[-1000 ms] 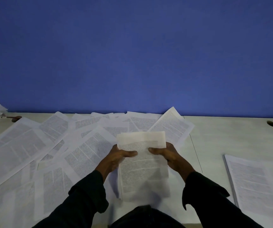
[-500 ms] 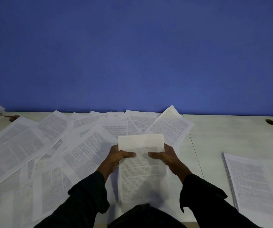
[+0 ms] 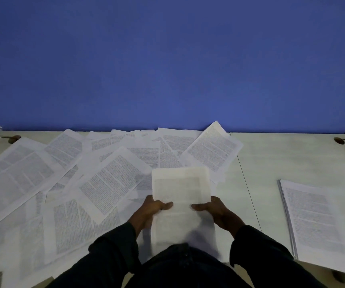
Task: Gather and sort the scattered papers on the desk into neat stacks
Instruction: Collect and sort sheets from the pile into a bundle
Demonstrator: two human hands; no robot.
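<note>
Both my hands hold a small bundle of printed sheets (image 3: 181, 188) upright in front of me, above the desk's near edge. My left hand (image 3: 149, 212) grips its left side with the thumb across the front. My right hand (image 3: 215, 210) grips the right side the same way. The bundle's lower part is blurred. Several scattered printed papers (image 3: 109, 179) lie overlapping across the left and middle of the white desk (image 3: 271, 163). A neat stack of papers (image 3: 311, 217) lies flat at the right.
A blue wall (image 3: 167, 59) rises behind the desk. A seam (image 3: 248, 183) runs across the desktop between the scattered sheets and the stack. Small dark cable fittings sit at the far left (image 3: 11, 138) and far right (image 3: 339, 140). More paper edges show at both far corners.
The held bundle has come nearer to me and its printed face has blurred. Both thumbs now sit lower on the sheets. The papers on the desk lie as before.
</note>
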